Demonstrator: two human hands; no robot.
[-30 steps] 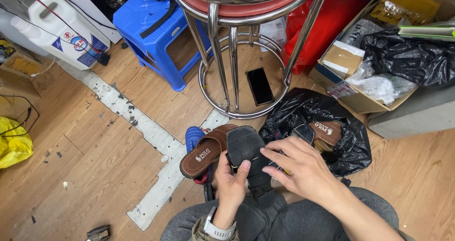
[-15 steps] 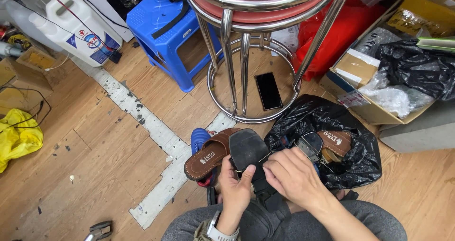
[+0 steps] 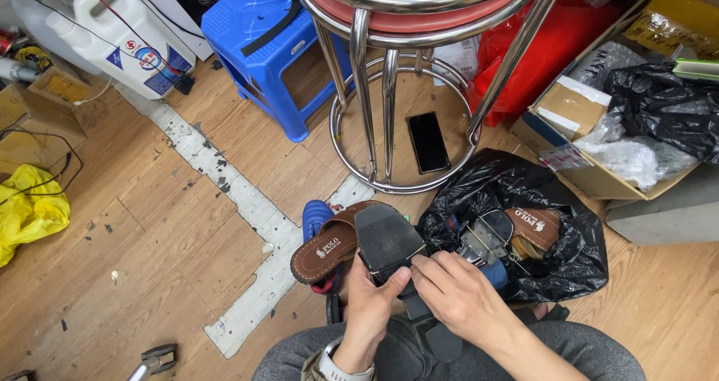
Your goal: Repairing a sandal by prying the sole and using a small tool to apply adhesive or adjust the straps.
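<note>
While the head camera looks straight down past grey-trousered knees, both hands meet over a flat black rubber shoe sole (image 3: 386, 240) at about 6 o'clock in the frame. The left hand (image 3: 367, 306), with a watch at the wrist, is clamped on the sole's near end, thumb pressed on top. The right hand (image 3: 460, 299) lies just beside it, fingers curled onto the sole's right edge; how firmly it grips cannot be told.

That sole tilts upward and away from the lap, its far end toward 12 o'clock. It looks light, thin and somewhat flexible, likely to bend if held only at one tip, and its smooth face may be slippery. My judgement is that pinching it across the narrow waist or along both side edges gives the surest hold.

Touching the sole on its 9 o'clock side lies a brown leather slide sandal (image 3: 329, 248), with a blue slipper (image 3: 315, 218) peeking from beneath. At 3 o'clock a crumpled black plastic bag (image 3: 524, 194) holds another brown sandal (image 3: 533, 227) and a shiny metal shoe last (image 3: 483, 240).

Toward 12 o'clock stands a chrome stool with a red seat (image 3: 389, 89); a black phone (image 3: 428, 142) lies on the wooden floor inside its ring base. A blue plastic stool (image 3: 258, 33) and a white jug (image 3: 123, 40) sit at 11 o'clock, a yellow bag (image 3: 30, 209) at 9 o'clock, and an open cardboard box (image 3: 577, 119) at 2 o'clock.
</note>
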